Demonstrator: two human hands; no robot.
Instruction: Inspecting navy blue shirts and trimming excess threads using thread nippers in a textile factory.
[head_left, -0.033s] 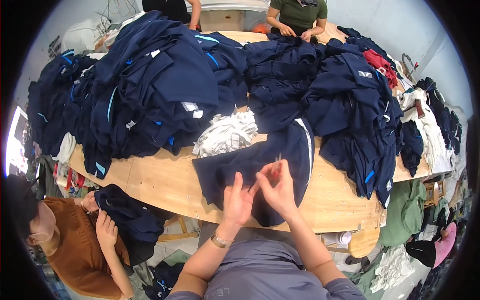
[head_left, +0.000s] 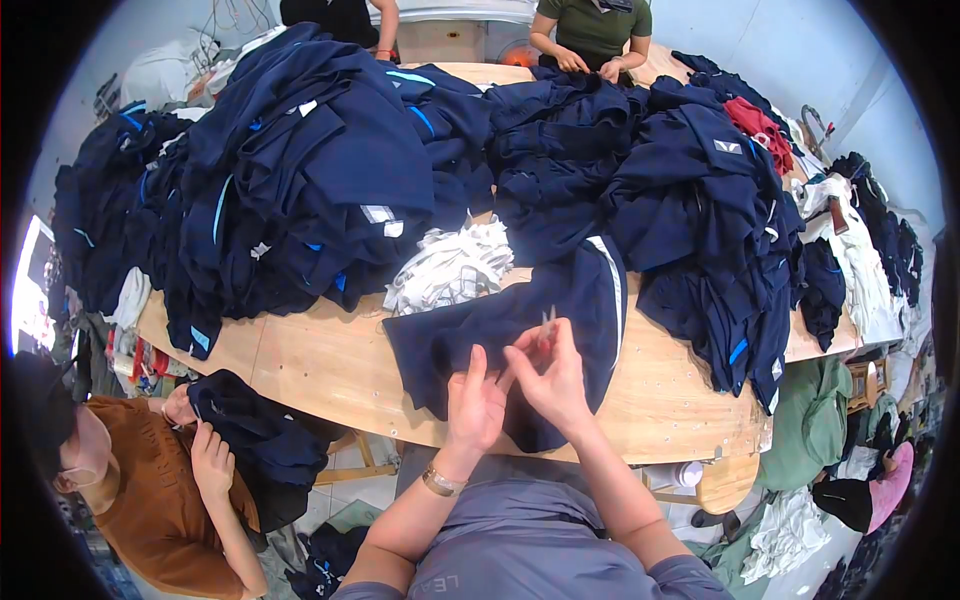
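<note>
Both my hands are raised over a navy garment piece [head_left: 450, 335] with a white stripe along its right edge, lying at the table's near edge. In my right hand [head_left: 552, 385] is a small pair of thread snips [head_left: 548, 322], blades pointing away from me; the hand's fingers hide most of the handle. My left hand [head_left: 476, 410] is open, palm turned toward the right hand, thumb up and apart from the fingers. Its fingertips meet the right hand's fingertips; whether a thread lies between them is too small to see. Just beyond is a heap of white fabric pieces [head_left: 455, 265].
Large piles of navy garments [head_left: 330, 160] cover the table's left and far side, with another pile [head_left: 690, 210] at right. A person in brown [head_left: 150, 490] handles navy cloth at my left. Across the table [head_left: 300, 370] two people sit. A stool [head_left: 728, 485] stands at right.
The snips' blades show more clearly above my right hand. Otherwise both hands keep nearly the same place, and the garment piece has not moved.
</note>
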